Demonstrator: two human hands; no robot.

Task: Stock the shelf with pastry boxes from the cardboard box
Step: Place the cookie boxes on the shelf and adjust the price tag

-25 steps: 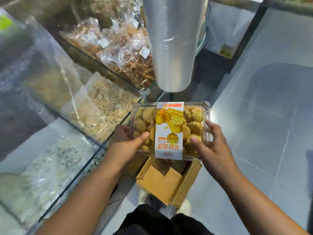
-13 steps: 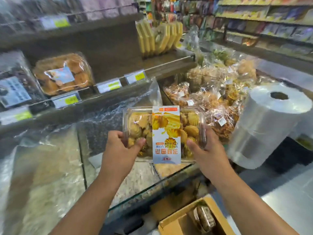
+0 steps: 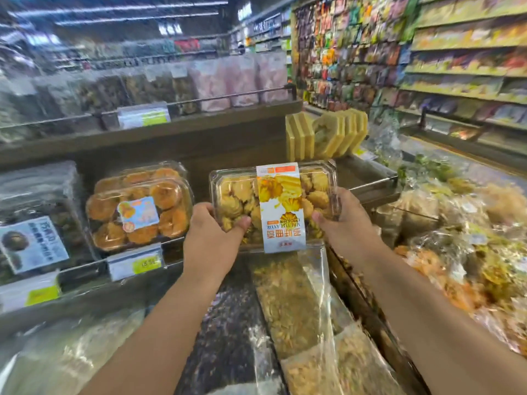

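Clear plastic pastry box (image 3: 273,206) | left hand (image 3: 209,238) grips left end | right hand (image 3: 346,220) grips right end, fingers curled | beside stocked box (image 3: 139,206) on shelf (image 3: 85,269)

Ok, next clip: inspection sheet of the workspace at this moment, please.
Surface: dark wooden shelf, price tags along its front rail.
Job's things: clear cookie box with white-orange label, held before the shelf; two pastry boxes stacked at its left; cardboard box not in view.
Clutter: yellow packs upright on shelf; bagged snacks below.
Hands: left hand and right hand grip the cookie box's ends.
Cables: nothing seen.
Surroundings: blurred store shelves.
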